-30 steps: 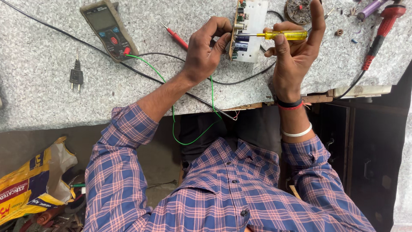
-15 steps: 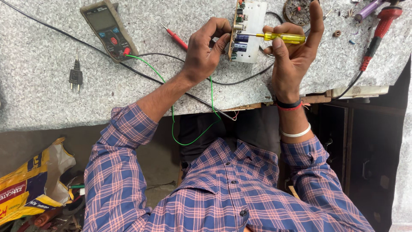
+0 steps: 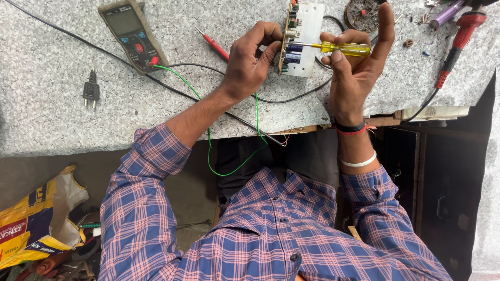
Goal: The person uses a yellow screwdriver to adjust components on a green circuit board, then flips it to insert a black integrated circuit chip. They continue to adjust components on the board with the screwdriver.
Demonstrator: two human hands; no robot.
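At the top centre of the frame, the left hand (image 3: pixel 250 65) closes its fingers on the circuit board (image 3: pixel 303 39) standing on edge on the table (image 3: pixel 62 125). The right hand (image 3: pixel 354 67) pinches a yellow screwdriver (image 3: pixel 341 48) against it.

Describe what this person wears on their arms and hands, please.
Both arms are in a blue and pink checked shirt with sleeves rolled up, leaving the forearms uncovered. The left hand wears nothing. Below the right hand, the wrist carries a black and red band and, lower on the forearm, a thin white bangle.
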